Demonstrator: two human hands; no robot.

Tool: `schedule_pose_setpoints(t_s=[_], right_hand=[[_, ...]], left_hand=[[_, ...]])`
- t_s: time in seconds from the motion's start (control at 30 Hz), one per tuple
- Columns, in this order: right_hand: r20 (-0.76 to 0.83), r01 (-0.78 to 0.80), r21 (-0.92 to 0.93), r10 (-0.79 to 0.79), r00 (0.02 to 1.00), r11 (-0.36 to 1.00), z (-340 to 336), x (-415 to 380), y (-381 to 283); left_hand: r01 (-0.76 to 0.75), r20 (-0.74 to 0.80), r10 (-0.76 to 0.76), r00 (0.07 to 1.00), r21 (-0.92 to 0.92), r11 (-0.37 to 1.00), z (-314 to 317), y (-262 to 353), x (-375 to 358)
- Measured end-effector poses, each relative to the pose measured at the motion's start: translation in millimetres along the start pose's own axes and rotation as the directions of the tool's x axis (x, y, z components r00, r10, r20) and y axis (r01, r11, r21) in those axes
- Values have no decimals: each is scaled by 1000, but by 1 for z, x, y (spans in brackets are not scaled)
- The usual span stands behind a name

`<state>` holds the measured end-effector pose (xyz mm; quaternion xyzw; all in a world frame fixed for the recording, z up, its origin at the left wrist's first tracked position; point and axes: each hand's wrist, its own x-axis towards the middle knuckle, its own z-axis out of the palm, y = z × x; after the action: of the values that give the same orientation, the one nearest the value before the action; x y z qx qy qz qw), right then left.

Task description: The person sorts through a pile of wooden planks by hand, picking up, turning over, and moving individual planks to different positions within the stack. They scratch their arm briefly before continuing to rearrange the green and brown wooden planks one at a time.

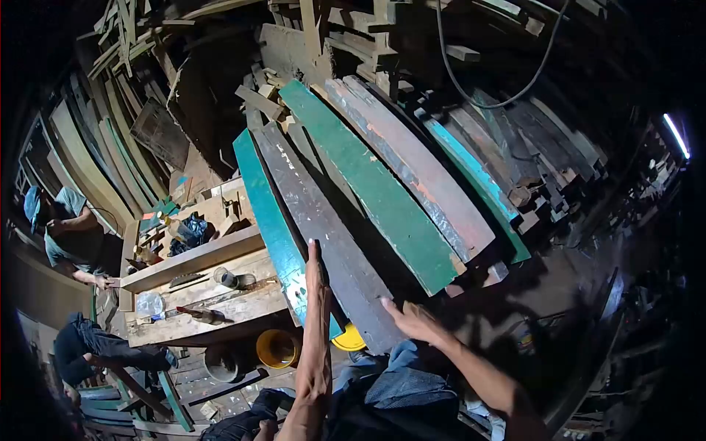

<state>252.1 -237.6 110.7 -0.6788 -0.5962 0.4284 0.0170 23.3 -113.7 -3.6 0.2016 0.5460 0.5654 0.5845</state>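
Presently, I steady a dark plank [353, 279] btwn. L hand [316, 283] & R hand [413, 322], grip's closure unclear; any shift prob. calls for even support, both edges.

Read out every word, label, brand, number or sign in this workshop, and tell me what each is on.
No readable text anywhere in view.
Brown board, green board and pink board: only paint, scuffs and bare patches visible.
Yellow bucket and jar: too small to tell whether they bear markings.
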Motion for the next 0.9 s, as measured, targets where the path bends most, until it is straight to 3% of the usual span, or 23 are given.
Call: schedule_pose_setpoints(t_s=[0.03,0.07,0.1,0.13,0.23,0.27,0.33,0.37,0.47,0.5,0.63,0.7,0.77,0.8,0.83,0.9], right_hand=[[-108,11,89,-1,994,996,22,12,11],[-187,-6,124,29,982,992,32,13,11],[-260,-19,159,61,964,987,40,13,12],[-329,10,87,19,944,996,42,9,12],[-336,5,34,7,942,999,52,4,22],[-409,67,80,-29,912,995,67,9,35],[-413,59,36,-38,910,998,92,8,60],[-415,44,-12,-45,908,999,94,7,60],[-374,-50,26,56,926,998,90,-7,59],[-363,-87,26,91,928,996,86,-12,56],[-496,92,35,-63,866,995,92,-9,75],[-536,165,123,-74,841,979,93,-10,79],[-524,111,31,-79,848,993,88,-18,77],[-343,-10,95,42,938,995,83,-23,75],[-346,-20,109,57,937,994,78,-28,71],[-322,24,109,13,947,994,72,-33,63]], left_hand=[[18,-12,-18,1000,29,999,-2,-10,10],[-112,-127,107,986,-28,993,6,-15,9],[-109,-135,104,985,-32,993,5,-17,7],[-90,-157,93,983,28,996,10,1,-13],[-55,-237,73,969,82,995,13,9,-22],[-93,-232,120,965,125,988,9,5,-25],[-138,-254,177,951,163,977,9,4,-37],[-77,-225,101,969,115,990,13,13,-49],[-122,-220,146,965,116,986,15,14,-62],[-138,-380,173,909,117,984,26,8,-61],[-143,-193,152,969,63,988,27,19,-69],[-144,-217,143,966,12,990,30,14,-72],[-152,-260,146,955,-3,988,31,12,-76],[-151,-216,138,967,-46,987,30,13,-78],[-150,-285,167,944,78,986,33,21,-85],[-209,-243,203,949,-1,978,32,28,-90]])
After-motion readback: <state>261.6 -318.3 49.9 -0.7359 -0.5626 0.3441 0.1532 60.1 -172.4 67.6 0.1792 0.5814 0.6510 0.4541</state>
